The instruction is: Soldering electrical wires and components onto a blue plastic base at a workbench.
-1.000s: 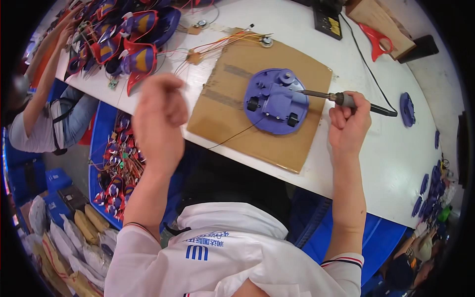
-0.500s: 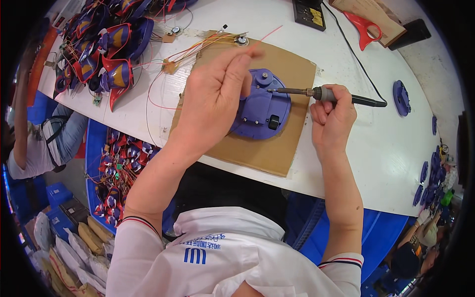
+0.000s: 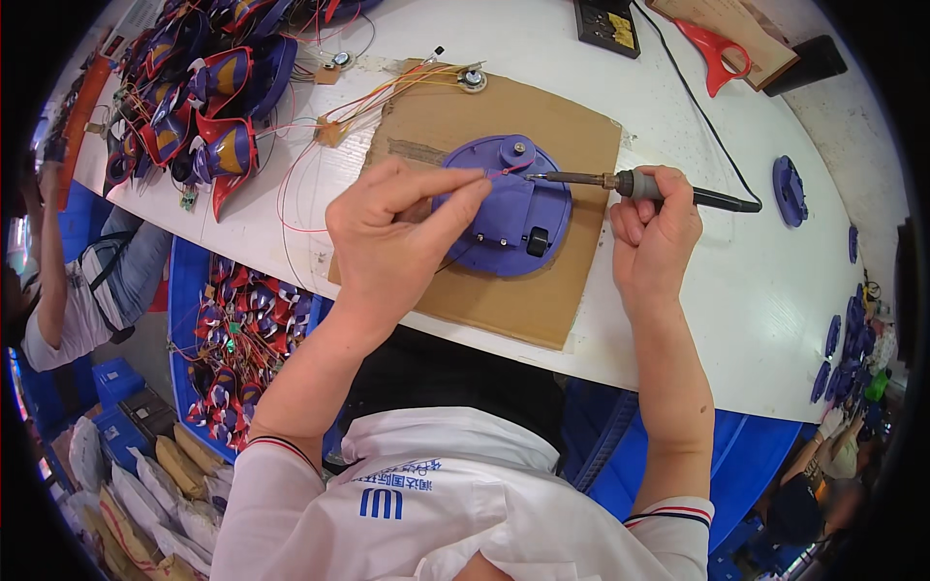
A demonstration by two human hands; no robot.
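A round purple plastic base lies on a brown cardboard sheet. It carries a raised panel with small metal contacts, a round post with a screw and a small black part. My right hand grips a soldering iron by its grey and black handle. The iron's tip touches or hovers just above the upper contacts of the panel. My left hand, over the base's left side, pinches a thin red wire between thumb and forefinger. The wire's end reaches close to the iron's tip.
Purple and red plastic assemblies with loose wires are heaped at left. A small speaker with wires rests beyond the cardboard. The iron's black cord crosses the table. At right sits another purple base. A blue bin holds more assemblies.
My left hand has moved down, bringing the red wire from above the base to the panel's contacts. The soldering iron has stayed nearly still in my right hand.
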